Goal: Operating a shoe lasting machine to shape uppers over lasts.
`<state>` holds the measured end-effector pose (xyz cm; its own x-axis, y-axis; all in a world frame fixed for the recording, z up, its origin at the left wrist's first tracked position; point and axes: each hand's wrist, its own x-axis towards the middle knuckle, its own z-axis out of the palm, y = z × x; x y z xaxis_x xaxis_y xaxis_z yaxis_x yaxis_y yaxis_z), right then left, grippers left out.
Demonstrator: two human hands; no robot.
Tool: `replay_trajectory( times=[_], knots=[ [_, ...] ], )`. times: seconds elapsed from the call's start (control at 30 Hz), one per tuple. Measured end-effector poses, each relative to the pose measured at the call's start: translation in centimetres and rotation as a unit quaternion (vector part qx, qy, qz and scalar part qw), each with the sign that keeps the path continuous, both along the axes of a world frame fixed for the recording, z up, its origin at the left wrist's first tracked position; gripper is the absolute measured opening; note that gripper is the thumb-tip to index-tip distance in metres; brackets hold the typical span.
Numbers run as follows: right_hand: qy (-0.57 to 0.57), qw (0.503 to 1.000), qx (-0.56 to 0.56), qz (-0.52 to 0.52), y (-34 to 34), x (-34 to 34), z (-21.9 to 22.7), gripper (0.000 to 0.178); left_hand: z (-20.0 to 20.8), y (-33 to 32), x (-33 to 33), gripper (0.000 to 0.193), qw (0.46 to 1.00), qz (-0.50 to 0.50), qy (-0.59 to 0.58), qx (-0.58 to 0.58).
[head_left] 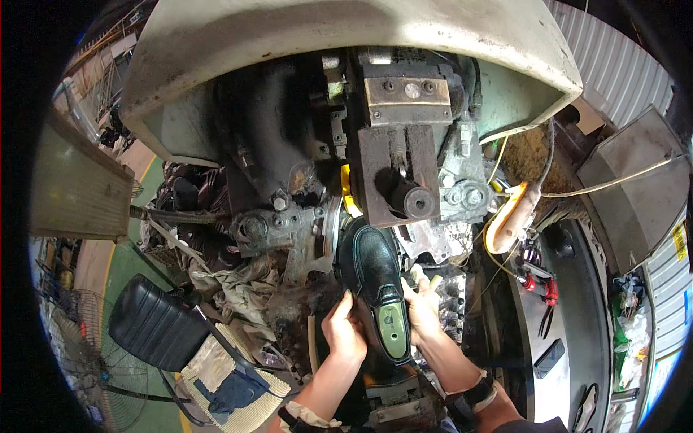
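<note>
A black leather slip-on shoe (369, 261) lies toe-away under the machine's dark metal head (399, 173), with a green last (393, 332) filling its opening. From the left, my left hand (343, 330) holds the shoe's side, thumb against the leather and the other fingers partly hidden. On the other side, my right hand (424, 303) grips it near the middle, and pale coverings show on some of its fingertips. The toe sits close to a yellow piece (349, 190) and the machine's metal parts.
A pale curved hood (346, 29) overhangs the machine. At right, a white and orange hand-held device (511, 218) hangs on cables above a metal bench (552, 390), which bears a red-handled tool (541, 289) and a phone-like dark slab (550, 359). A black chair (155, 325) stands at left.
</note>
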<state>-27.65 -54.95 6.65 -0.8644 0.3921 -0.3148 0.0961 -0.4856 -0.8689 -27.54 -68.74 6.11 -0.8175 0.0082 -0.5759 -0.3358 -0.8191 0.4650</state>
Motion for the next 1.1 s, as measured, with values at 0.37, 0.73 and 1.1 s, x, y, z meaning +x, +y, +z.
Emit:
replay_trajectory(
  times=[0.37, 0.73, 1.1],
  knots=[
    [0.084, 0.995, 0.041, -0.043, -0.3, -1.0, -3.7, 0.088, -3.4, 2.1, -1.1, 0.023, 0.981, 0.095, 0.09, -0.143],
    [0.085, 0.993, -0.061, -0.055, -0.4, -0.8, -3.2, 0.093, -4.3, 2.0, -1.1, 0.026, 0.986, 0.078, 0.11, -0.096],
    [0.085, 0.985, -0.143, -0.049, -0.6, -0.3, -1.8, 0.091, -2.9, 1.3, -1.0, 0.033, 0.992, 0.036, 0.102, -0.067]
  ],
)
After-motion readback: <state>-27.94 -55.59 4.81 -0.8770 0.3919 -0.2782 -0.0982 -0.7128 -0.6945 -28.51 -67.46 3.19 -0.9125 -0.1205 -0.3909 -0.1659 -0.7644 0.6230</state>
